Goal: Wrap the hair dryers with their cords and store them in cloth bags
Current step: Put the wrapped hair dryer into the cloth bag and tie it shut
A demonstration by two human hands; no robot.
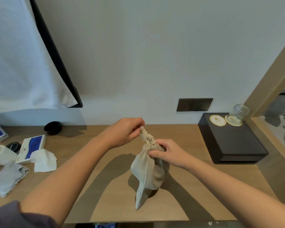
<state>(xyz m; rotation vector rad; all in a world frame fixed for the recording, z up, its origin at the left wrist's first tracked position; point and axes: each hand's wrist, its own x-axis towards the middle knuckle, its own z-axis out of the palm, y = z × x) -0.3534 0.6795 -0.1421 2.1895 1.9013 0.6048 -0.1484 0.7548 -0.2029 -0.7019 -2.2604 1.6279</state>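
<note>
On wooden counter (179,132), pinching gathered top of cloth bag (148,171) with left hand (123,132) at eleven o'clock, gripping cinched neck with right hand (168,153) at one o'clock.

The surface (122,208) lies bare in front of the cloth bag (148,171) and in a strip behind it up to the wall. The left hand (123,132) pinches the bag's gathered top and the right hand (169,152) grips its neck, so both forearms cross the open wood on either side. On the right a black box (232,142) fills the back corner with a glass jar (238,113) on its far end; a bare lane runs between box and bag. On the left a tissue (44,160), a blue-and-white box (32,148), grey cloths (7,180) and a white cup (0,154) crowd the edge, and a black bowl (53,128) sits by the wall. A towel (23,63) hangs above them.
</note>
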